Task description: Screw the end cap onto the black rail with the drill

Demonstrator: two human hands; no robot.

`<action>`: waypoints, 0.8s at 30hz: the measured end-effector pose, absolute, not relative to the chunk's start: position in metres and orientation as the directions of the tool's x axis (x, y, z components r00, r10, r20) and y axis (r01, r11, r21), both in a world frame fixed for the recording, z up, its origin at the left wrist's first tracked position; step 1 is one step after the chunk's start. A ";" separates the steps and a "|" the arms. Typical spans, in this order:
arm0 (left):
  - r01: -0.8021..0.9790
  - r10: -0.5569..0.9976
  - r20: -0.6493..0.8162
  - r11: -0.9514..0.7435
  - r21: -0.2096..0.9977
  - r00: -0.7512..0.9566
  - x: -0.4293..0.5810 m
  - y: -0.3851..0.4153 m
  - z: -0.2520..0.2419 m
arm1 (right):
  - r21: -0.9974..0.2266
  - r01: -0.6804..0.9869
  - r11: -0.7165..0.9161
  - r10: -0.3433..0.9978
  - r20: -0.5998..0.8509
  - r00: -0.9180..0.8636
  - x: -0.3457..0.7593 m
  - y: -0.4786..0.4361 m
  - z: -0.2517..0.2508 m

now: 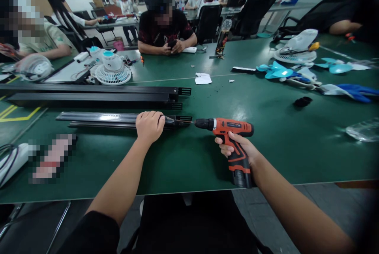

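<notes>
My right hand (237, 147) grips an orange and black cordless drill (232, 127) by its handle, index finger near the trigger. The drill points left, its thin bit meeting the slotted end (184, 120) of a long black bar (97, 117) lying on the table. Whether the bit sits in a hole there, I cannot tell. Over the bar near that end, my left hand (150, 127) is closed, fingers wrapped across the top. Just behind lie more long black bars (89, 98) with similar slotted ends.
The green table (284, 143) carries fan parts (112, 68), blue fan blades (275, 70), paper scraps (203, 78), a dark tube-like piece (303, 101) and a clear plastic bottle (364, 129). A person (166, 29) sits opposite with a phone. A blurred pinkish object (55, 158) lies left.
</notes>
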State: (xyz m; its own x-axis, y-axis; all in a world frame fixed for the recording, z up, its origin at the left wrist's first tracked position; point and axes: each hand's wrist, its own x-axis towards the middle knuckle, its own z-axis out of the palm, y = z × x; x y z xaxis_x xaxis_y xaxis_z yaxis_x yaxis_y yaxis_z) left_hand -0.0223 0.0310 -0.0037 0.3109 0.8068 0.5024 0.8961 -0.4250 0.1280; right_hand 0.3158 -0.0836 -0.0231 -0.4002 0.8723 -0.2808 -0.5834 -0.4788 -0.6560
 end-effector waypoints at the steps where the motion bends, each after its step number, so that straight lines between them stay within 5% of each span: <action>1: 0.896 0.806 0.503 -0.426 0.127 0.312 -0.022 0.031 -0.004 | -0.656 -0.584 -0.478 0.873 -0.284 -0.396 0.316 -0.084 -0.023; 24: 0.898 0.811 0.494 -0.422 0.124 0.313 -0.021 0.030 -0.001 | -0.650 -0.576 -0.496 0.859 -0.268 -0.437 0.316 -0.083 -0.019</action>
